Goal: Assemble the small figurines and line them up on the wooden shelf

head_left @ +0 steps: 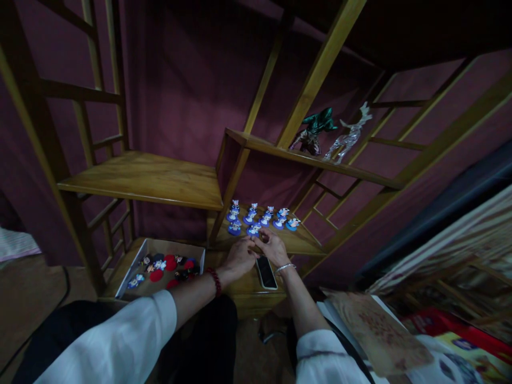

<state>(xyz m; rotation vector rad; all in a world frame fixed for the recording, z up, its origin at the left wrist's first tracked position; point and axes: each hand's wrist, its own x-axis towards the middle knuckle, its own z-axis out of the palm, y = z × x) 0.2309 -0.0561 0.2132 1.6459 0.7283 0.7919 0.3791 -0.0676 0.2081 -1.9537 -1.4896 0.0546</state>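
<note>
My left hand [241,256] and my right hand [273,247] meet at the front of a lower shelf, fingers bent and pinched together. What lies between their fingertips is hidden. Just beyond them stands a small figurine [253,228] on a purple-blue round base, very close to my fingers; whether they touch it I cannot tell. Another figurine [234,227] stands left of it in the front row. Behind are several similar figurines [266,217] in rows, and one on a lighter blue base [293,224] at the right. A phone [266,273] with a dark screen lies below my hands.
At left, a shallow open box [144,246] holds several small figures with red, blue and dark parts. A bare wooden shelf [140,178] juts out above it. Over the figurines, another shelf [276,149] carries a green-and-brown sculpture [316,130] and a clear deer figure [349,136].
</note>
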